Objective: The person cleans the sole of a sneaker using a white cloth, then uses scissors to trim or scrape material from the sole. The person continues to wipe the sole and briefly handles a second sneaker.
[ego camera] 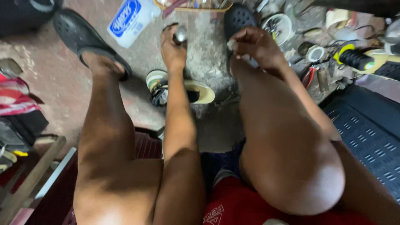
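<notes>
My left hand [173,48] reaches down between my knees and grips a small shiny metal part [181,34] just above the concrete floor. Over my right shin, my right hand [254,46] pinches a small pale scrap [231,45] between its fingertips. A light-coloured shoe [202,92] lies on its side on the floor just under my left forearm. Both hands hover near a tray of small tools [193,5] at the top edge.
My feet wear black perforated clogs [77,35]. A white plastic bottle with a blue label [129,18] lies at top centre. Pliers, tape rolls and a black-and-yellow tool handle [354,58] clutter the right. A black ribbed case [366,129] sits at right, red cloth [14,98] at left.
</notes>
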